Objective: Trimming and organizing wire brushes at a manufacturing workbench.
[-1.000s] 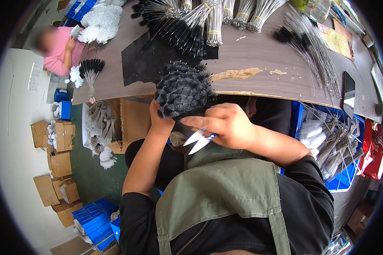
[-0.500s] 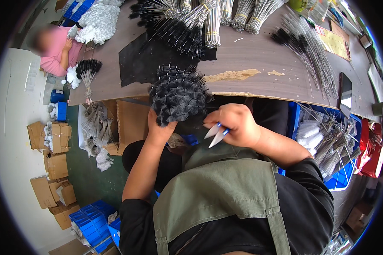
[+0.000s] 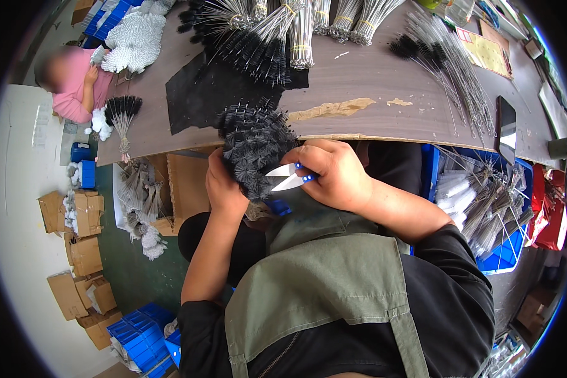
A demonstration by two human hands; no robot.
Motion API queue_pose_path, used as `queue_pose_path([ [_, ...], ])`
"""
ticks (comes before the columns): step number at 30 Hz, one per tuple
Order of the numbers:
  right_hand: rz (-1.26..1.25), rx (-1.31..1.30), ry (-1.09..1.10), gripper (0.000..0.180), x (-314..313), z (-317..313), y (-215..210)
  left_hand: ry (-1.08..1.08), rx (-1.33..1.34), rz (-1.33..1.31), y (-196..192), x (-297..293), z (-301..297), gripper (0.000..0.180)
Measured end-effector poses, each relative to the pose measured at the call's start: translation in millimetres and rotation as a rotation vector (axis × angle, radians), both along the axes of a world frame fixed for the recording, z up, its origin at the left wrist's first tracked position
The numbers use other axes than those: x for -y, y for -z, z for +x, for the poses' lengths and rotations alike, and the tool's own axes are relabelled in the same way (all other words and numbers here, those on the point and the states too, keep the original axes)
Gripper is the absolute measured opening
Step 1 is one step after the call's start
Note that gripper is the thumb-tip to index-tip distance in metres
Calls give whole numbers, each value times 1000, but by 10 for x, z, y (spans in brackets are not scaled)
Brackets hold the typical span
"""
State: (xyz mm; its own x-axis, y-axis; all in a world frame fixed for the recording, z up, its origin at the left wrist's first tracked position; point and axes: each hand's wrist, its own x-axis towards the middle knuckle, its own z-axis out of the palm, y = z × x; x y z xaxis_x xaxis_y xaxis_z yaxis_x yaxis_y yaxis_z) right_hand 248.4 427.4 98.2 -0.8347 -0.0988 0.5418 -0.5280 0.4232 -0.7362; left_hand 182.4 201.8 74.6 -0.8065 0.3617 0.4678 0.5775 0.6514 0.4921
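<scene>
A bundle of black bristle brushes (image 3: pixel 255 148), the tips packed into a rounded mass, is held over my lap at the table's front edge. My left hand (image 3: pixel 225 183) is wrapped round its left side, and the fingers behind the bristles are hidden. In my right hand (image 3: pixel 337 173) is a pair of thread snips (image 3: pixel 294 177) with blue-trimmed handles. Their two pale blades stand apart and point left, with the tips at the bundle's lower right bristles. The right fingers are closed round the snips and close beside the brushes.
Tied bundles of wire brushes (image 3: pixel 301 47) lie along the table's far side, beside a black cloth (image 3: pixel 192 101). Loose brushes (image 3: pixel 453 69) and a phone (image 3: pixel 506 129) are at the right. Below stands a blue crate (image 3: pixel 507 252) of brushes. Another person (image 3: pixel 75 88) sits far left.
My right hand has moved left with the snips, bringing the blades to the bristles. The brush bundle has tilted and shifted slightly left in my left hand.
</scene>
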Motion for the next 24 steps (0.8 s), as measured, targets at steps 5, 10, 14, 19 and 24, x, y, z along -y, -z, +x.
queue_pose_path([
  [5, 65, -32, -44, 32, -111, 11, -66, 30, -60, -42, 83, 58, -41, 60],
  [10, 172, -125, 114, 31, -226, 2, -93, 0, -83, -111, 117, 55, -42, 61],
  [14, -16, 45, 175, 19, -472, -53, -171, 128, 75, 85, 437, 307, -169, 58],
  [19, -76, 58, -70, 13, -527, -17, 74, 432, 1341, 1466, 41, 39, -117, 70],
  [24, -171, 571, -124, 14, -521, 48, 105, 506, 1200, 1314, 12, -14, -19, 81],
])
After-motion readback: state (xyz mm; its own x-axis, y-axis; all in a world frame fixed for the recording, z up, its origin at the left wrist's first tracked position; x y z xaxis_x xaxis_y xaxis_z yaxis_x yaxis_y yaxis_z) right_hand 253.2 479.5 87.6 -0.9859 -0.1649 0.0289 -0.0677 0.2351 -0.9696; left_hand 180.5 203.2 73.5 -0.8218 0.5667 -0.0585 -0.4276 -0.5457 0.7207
